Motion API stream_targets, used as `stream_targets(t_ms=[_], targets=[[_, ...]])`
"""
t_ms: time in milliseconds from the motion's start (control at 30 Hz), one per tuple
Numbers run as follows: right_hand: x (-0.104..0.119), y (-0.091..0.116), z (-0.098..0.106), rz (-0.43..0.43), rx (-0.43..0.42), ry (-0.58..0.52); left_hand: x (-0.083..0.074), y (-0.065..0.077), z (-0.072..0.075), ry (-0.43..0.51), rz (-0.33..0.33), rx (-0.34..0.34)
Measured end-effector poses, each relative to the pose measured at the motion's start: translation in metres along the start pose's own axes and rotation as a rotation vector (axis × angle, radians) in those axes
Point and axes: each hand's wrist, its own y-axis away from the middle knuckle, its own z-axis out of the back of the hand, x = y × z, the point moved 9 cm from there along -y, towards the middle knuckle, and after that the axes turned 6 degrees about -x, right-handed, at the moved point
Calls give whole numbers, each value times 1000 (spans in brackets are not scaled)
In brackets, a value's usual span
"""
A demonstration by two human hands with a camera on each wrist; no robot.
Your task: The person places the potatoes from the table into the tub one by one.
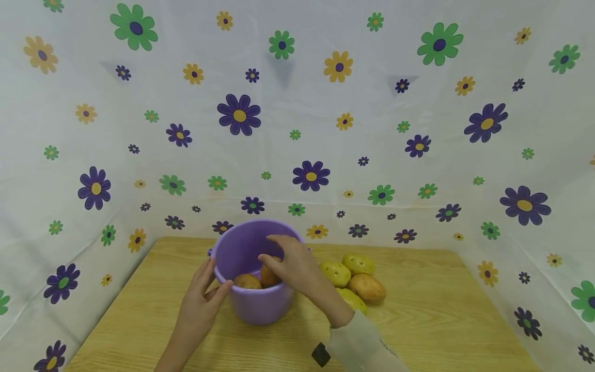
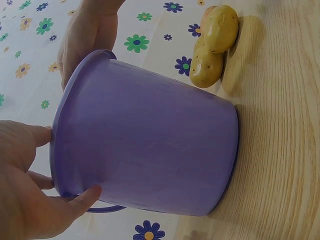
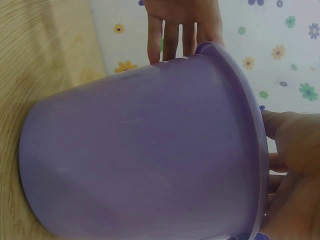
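A purple bucket (image 1: 262,305) stands upright on the wooden table. Two brown potatoes show inside it, one potato (image 1: 248,281) near the front wall and another potato (image 1: 268,276) partly behind the right hand. My left hand (image 1: 197,299) holds the bucket at its left front, with the thumb on the rim and the fingers along the outer side. Over the right part of the opening is my right hand (image 1: 297,266), thumb and fingers apart, with no potato visible between them. In the right wrist view, the bucket wall hides the right fingertips.
Right of the bucket lie several potatoes: yellow potatoes (image 1: 335,274) and a browner potato (image 1: 367,288). A small dark object (image 1: 321,355) shows by the right sleeve (image 1: 360,341). White flowered cloth (image 1: 288,155) encloses the table (image 1: 432,310) at the back and sides.
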Motion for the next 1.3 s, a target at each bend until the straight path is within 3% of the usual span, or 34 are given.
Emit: stream_targets(t_ms=[367,600,1300], targets=[[1,4,1,15,8,-7,-1,1,-1,-3,-1,2],[-4,7,7,25,-12,-113,0,2,-1,-21,-3,1],[-32,20,57,8,-103,-211,0,1,1,-13,-17,-13]])
